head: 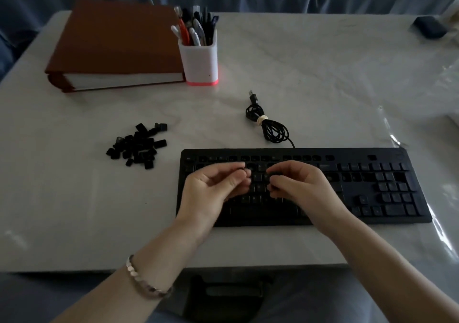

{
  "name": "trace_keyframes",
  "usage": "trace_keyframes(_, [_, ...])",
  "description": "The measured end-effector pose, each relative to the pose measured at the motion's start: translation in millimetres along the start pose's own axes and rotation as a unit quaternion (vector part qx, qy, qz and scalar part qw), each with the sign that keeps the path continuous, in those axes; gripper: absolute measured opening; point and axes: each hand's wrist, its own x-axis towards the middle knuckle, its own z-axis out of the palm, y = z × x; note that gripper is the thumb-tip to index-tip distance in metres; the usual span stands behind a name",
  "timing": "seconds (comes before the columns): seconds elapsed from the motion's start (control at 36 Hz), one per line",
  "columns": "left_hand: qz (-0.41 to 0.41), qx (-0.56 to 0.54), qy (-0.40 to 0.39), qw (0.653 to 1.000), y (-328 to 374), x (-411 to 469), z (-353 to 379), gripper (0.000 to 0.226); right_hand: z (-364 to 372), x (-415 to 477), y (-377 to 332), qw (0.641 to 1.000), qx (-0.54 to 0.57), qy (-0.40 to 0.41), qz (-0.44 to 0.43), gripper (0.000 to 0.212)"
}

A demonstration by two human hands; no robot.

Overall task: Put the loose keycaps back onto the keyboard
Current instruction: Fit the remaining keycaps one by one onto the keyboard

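Left hand (211, 191), right hand (303, 191) curled above keyboard (360, 157) by table (74, 248) front edge, grip unclear

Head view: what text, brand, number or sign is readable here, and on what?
No text is readable.
Legends on the keyboard: faint marks, too small and dim.
A round mark at its far right corner: blurred.
The loose keycaps: too dark to read.
The binder and pen holder: no text shows.
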Motion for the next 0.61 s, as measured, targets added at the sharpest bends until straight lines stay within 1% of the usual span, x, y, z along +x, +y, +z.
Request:
trace_keyframes(0.06, [-0.017, -0.046, 0.001, 0.999, 10.4, 2.3, 5.1, 0.021, 2.0, 1.0, -4.6, 0.999, 0.027, -0.010, 0.018, 0.019])
trace_keyframes(0.11, [-0.015, -0.062, -0.002, 0.998, 18.2, 2.5, 9.0, 0.020, 3.6, 1.0, -9.9, 0.998, 0.062, -0.020, 0.023, 0.023])
trace_keyframes(0.22, [0.033, -0.019, -0.012, 0.999, 25.2, 1.8, 12.9, 0.019, 5.4, -1.6, -19.6, 0.992, 0.117, -0.043, 0.016, 0.026])
trace_keyframes(0.39, [0.095, 0.055, -0.026, 0.994, 28.6, 3.3, 11.7, 0.016, 7.2, -10.4, -26.0, 0.992, 0.089, -0.086, -0.032, 0.017])
trace_keyframes(0.44, [0.128, 0.088, -0.034, 0.987, 29.1, 3.4, 10.6, 0.013, 7.6, -12.7, -27.9, 0.992, 0.086, -0.087, -0.043, 0.013])
trace_keyframes(0.47, [0.145, 0.099, -0.038, 0.984, 29.4, 3.3, 10.5, 0.013, 7.8, -13.6, -28.8, 0.992, 0.085, -0.085, -0.049, 0.014])
trace_keyframes(0.61, [0.221, 0.108, -0.052, 0.968, 32.3, 3.7, 8.1, 0.019, 8.3, -18.2, -32.4, 0.991, 0.066, -0.066, -0.091, 0.019])
